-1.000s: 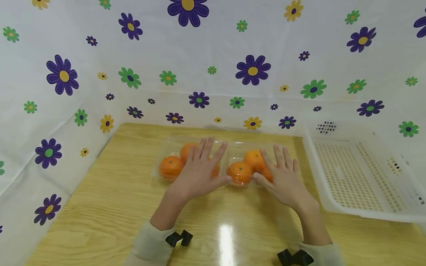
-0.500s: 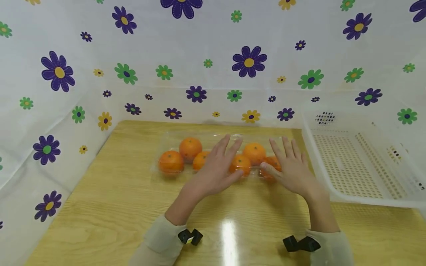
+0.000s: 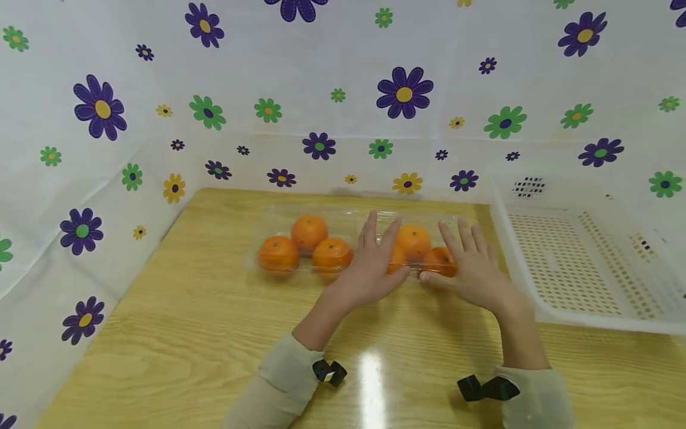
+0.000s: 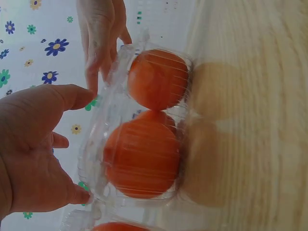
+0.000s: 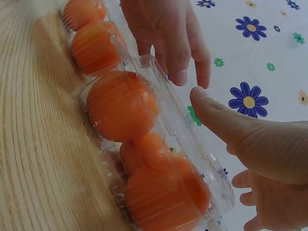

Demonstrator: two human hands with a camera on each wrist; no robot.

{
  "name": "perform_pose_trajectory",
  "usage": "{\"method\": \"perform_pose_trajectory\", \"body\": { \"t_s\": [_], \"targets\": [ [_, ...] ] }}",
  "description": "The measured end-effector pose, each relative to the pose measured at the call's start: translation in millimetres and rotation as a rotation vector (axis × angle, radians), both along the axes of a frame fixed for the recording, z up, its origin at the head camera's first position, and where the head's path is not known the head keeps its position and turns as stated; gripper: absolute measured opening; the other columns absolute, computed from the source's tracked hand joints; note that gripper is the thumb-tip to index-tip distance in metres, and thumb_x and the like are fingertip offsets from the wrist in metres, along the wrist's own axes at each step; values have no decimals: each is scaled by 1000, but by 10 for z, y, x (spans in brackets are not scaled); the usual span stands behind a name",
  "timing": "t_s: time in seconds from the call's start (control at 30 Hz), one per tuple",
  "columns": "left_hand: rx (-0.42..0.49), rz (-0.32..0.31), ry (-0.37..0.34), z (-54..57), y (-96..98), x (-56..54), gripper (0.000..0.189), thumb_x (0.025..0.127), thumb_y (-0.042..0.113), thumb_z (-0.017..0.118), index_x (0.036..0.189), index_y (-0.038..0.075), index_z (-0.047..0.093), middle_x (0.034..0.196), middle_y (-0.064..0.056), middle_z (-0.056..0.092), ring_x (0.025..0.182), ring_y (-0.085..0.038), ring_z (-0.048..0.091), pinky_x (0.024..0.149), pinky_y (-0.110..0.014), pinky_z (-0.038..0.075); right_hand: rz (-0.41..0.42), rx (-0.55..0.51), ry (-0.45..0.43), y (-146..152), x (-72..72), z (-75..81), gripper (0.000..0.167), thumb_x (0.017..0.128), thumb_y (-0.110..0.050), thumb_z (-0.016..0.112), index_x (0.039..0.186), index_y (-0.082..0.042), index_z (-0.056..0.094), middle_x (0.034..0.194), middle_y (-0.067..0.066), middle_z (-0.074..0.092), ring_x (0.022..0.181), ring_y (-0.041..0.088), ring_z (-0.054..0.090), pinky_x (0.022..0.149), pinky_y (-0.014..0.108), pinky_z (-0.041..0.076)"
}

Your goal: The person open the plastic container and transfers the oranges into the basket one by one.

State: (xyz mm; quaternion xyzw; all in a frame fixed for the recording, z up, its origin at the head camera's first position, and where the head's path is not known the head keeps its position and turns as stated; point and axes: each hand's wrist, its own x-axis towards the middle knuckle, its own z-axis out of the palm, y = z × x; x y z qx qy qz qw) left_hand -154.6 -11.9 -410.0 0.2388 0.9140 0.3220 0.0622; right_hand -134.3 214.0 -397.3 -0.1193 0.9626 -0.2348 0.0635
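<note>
Two clear plastic fruit boxes stand side by side near the back of the table, with three oranges in each. Over the right box point(image 3: 429, 217) are both hands, fingers spread and fairly straight. My left hand point(image 3: 371, 265) is at its left side, covering part of an orange point(image 3: 395, 260). At the right side is my right hand point(image 3: 473, 271), its thumb near the box's front edge by another orange point(image 3: 440, 260). In the left wrist view, the left thumb tip lies close to the box's top edge point(image 4: 103, 115). Beside it, the left box point(image 3: 270, 223) holds uncovered-to-view oranges point(image 3: 309, 233).
A white perforated plastic basket point(image 3: 527, 298) stands on the right, just beyond the right hand. Flower-printed white cloth point(image 3: 343, 77) rises behind and at the sides of the wooden table point(image 3: 177, 310).
My left hand has moved right, from over the left box to the left side of the right box. My right hand has shifted slightly right. The view has tilted a little.
</note>
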Motion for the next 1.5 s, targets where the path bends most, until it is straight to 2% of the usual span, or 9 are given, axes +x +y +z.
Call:
{"method": "perform_pose_trajectory", "body": {
  "t_s": [0.13,0.27,0.37,0.53,0.73,0.93,1.5],
  "targets": [
    [11,34,-27,-86,-9,-20,87,97,38,62,161,25,6,163,-15,-23,149,-47,2,112,-63,25,7,-3,15,11,-30,-50,110,86,-59,68,161,-15,1,164,21,-11,148,46,-16,107,77,1],
    [5,36,-63,-150,4,-16,87,96,40,63,161,24,7,163,-16,-23,149,-46,0,111,-63,27,5,-10,19,38,-43,-98,111,85,-58,71,161,-15,3,164,22,-10,148,47,-15,107,77,1],
    [-20,32,-63,-179,30,-10,87,96,41,63,161,23,7,162,-17,-23,150,-43,-5,111,-62,28,-2,-16,17,59,-50,-134,110,84,-58,71,162,-16,5,164,22,-9,148,47,-15,107,77,0],
    [-141,23,13,-189,68,2,84,99,44,58,161,12,12,162,-24,-18,150,-42,-6,116,-57,22,-19,-16,2,75,-56,-187,106,85,-60,68,162,-18,8,164,21,-10,147,51,-10,106,79,4],
    [-266,-1,98,-192,93,31,82,101,46,52,157,-1,17,161,-31,-8,149,-47,-2,117,-55,20,-27,-66,-27,85,-27,-231,103,86,-60,68,161,-15,14,165,20,-11,143,59,5,103,79,18],
    [-297,-4,140,-214,106,63,80,101,47,51,156,-2,20,162,-30,-2,149,-47,2,115,-54,27,-30,-105,-46,88,-4,-232,101,86,-59,68,160,-14,17,165,19,-11,143,59,7,102,77,23],
    [-339,13,199,-215,66,9,80,102,50,46,158,0,18,163,-26,-2,149,-47,4,114,-53,29,-30,-80,-10,41,-85,-205,101,86,-60,67,160,-14,18,165,20,-10,143,59,8,101,77,24]
  ]
}}
